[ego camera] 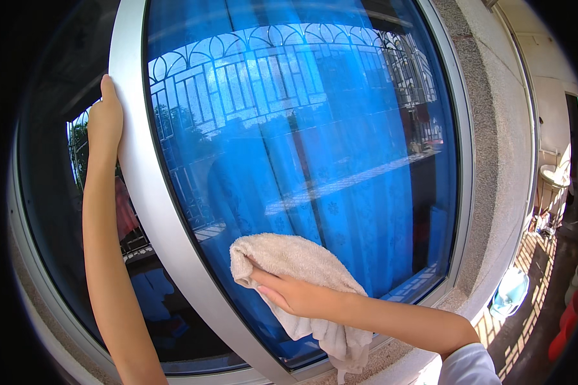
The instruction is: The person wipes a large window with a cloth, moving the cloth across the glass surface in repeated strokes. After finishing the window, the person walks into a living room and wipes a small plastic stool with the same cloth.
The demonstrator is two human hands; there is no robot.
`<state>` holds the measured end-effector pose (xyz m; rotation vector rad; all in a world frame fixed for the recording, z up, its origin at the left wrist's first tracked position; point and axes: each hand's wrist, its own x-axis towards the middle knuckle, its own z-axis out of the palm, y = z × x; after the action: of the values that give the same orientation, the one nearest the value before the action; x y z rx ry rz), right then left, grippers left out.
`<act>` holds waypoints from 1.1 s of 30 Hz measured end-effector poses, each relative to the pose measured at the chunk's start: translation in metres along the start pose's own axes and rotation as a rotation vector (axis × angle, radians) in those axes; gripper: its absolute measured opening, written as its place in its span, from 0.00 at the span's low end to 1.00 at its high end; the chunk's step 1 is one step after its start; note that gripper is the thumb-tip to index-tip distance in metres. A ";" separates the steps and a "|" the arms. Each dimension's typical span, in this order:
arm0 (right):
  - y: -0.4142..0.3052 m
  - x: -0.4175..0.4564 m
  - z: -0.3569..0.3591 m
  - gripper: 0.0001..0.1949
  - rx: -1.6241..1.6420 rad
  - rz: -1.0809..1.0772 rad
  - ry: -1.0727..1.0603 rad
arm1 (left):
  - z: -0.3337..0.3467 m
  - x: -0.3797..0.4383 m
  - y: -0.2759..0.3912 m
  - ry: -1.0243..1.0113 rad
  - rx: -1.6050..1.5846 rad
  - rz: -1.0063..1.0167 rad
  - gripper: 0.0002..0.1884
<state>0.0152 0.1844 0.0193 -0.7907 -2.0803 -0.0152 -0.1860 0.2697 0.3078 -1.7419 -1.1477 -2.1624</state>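
Note:
A beige terry towel (303, 269) is in my right hand (289, 293), its upper part bunched against the lower window pane (289, 183) and its loose end hanging over the sill. My left hand (106, 118) holds the left edge of the wide silver window frame (159, 207), higher up. One digit points upward along the metal; the other fingers are mostly hidden. Behind the glass hangs a blue patterned curtain (356, 216). The pane also reflects a barred railing and sky.
Dark glass (173, 313) lies left of the frame. A rough stone surround (481, 144) borders the window on the right. Farther right, a light-blue bucket (509, 291) stands on the sunlit floor, with red containers (566, 332) at the edge and a round-topped stool (555, 175) behind.

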 end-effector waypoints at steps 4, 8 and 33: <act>0.006 -0.019 -0.026 0.20 -0.006 0.095 -0.004 | -0.005 0.007 -0.004 0.008 -0.011 -0.010 0.42; 0.012 -0.038 -0.086 0.19 -0.290 0.238 0.264 | -0.013 0.016 -0.015 0.080 0.000 0.002 0.40; 0.033 -0.079 0.014 0.21 -0.687 0.281 0.834 | -0.027 0.029 -0.007 0.120 0.003 -0.052 0.40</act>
<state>0.0548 0.1732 -0.0566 -1.2123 -1.1381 -0.7996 -0.2200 0.2672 0.3290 -1.5743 -1.1781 -2.2592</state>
